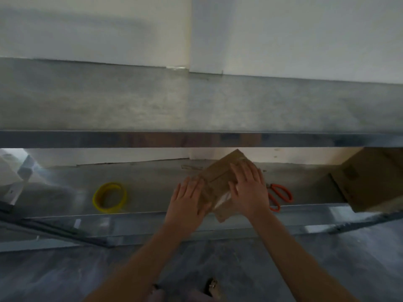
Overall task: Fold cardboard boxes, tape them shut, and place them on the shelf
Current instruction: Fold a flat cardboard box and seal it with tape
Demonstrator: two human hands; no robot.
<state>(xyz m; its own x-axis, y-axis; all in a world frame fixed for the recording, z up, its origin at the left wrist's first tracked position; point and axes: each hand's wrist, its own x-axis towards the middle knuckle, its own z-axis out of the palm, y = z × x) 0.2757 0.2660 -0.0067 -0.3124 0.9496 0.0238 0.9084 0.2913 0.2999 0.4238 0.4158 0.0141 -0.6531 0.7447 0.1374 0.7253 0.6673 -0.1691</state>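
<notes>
A small brown cardboard box [220, 182] lies skewed on the lower metal shelf [152, 188], with clear tape shining along its near end. My left hand [187, 199] presses flat against the box's left side, fingers straight. My right hand [250, 190] lies flat on top of the box's right part, fingers spread. The frame is blurred by motion.
A yellow tape roll [110, 197] lies on the shelf to the left. Orange-handled scissors [279, 196] lie just right of my right hand. A larger cardboard box [370, 182] stands at the shelf's right end. The upper shelf board [196, 101] spans the view above.
</notes>
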